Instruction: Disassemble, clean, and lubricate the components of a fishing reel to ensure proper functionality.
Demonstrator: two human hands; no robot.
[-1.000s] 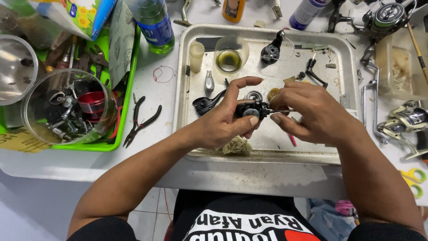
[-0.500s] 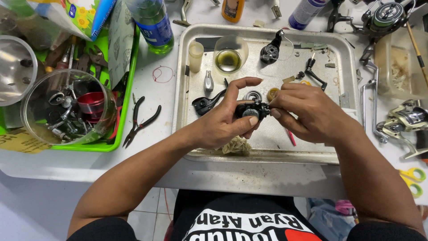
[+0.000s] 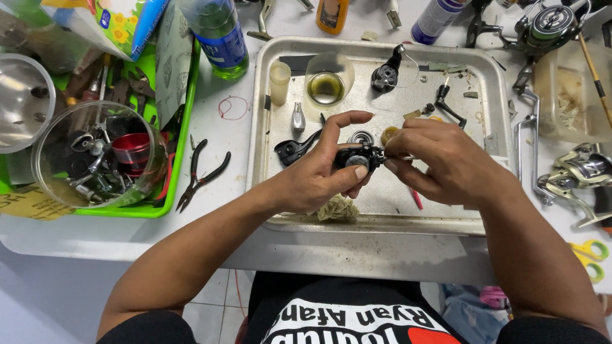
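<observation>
Holding a small black reel part (image 3: 357, 157) over a metal tray (image 3: 268, 95), the left hand (image 3: 315, 175) grips it closed. The right hand (image 3: 440, 162) pinches its side.

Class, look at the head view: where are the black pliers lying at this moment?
The black pliers lie on the white table, between the green tray and the metal tray, to the left.

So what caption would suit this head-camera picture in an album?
Left hand and right hand hold a small black reel part above a metal tray of parts.
</observation>
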